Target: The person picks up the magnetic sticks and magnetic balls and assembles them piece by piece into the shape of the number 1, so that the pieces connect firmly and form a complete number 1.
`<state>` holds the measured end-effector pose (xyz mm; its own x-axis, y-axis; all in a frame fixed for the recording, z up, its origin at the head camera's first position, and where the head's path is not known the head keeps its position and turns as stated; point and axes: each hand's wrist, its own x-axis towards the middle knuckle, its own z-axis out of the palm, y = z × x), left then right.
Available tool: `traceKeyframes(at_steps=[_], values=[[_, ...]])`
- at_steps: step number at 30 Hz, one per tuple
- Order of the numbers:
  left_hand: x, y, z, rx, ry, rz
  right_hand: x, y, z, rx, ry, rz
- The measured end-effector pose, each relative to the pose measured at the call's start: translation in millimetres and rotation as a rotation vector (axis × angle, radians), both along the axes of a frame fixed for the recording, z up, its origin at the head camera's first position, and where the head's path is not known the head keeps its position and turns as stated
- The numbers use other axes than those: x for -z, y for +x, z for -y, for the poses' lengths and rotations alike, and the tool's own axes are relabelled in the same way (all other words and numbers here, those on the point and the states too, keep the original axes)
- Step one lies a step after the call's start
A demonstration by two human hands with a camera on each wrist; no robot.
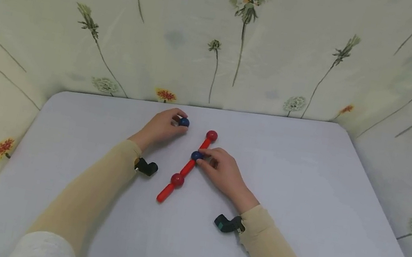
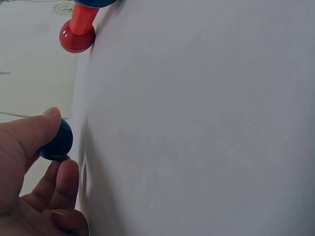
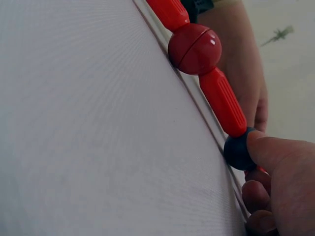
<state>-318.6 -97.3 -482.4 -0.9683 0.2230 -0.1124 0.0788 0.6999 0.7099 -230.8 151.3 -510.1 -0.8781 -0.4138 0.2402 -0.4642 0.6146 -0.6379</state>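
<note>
A chain of red rods and balls lies slantwise on the table. Its far end is a red ball point(image 1: 211, 136); a blue ball point(image 1: 196, 156) sits mid-chain, then another red ball point(image 1: 177, 180), and a bare red rod point(image 1: 165, 193) ends the near side. My right hand point(image 1: 223, 172) pinches the mid-chain blue ball between thumb and fingers, also seen in the right wrist view. Left of the chain's far end, my left hand point(image 1: 163, 128) holds a loose blue ball point(image 2: 60, 141) between thumb and fingertips, apart from the chain.
The white table point(image 1: 304, 177) has rounded far corners. Behind it and at both sides hangs a flower-patterned cloth point(image 1: 265, 65). Each wrist wears a small black camera, the left one point(image 1: 146, 167) close to the chain's near part.
</note>
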Motion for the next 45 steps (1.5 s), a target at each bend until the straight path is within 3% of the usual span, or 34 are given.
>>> traceKeyframes(at_steps=[6, 12, 23, 38, 45], values=[[-2.4, 7.3, 11.6, -0.042, 0.033, -0.002, 0.1, -1.7, -1, 0.005, -0.002, 0.000], [-10.3, 24.5, 24.9, -0.065, 0.073, -0.012, 2.9, -2.0, -1, -0.004, -0.010, -0.010], [-26.0, 74.9, 47.7, -0.128, 0.179, -0.052, 5.8, -2.9, 0, 0.016, -0.006, 0.006], [-28.4, 136.0, 72.1, -0.163, 0.158, -0.063, 5.0, -2.4, 1, 0.007, -0.010, -0.008], [-22.6, 160.8, 78.5, -0.159, 0.135, -0.062, 4.1, -2.0, 2, 0.007, -0.006, -0.003]])
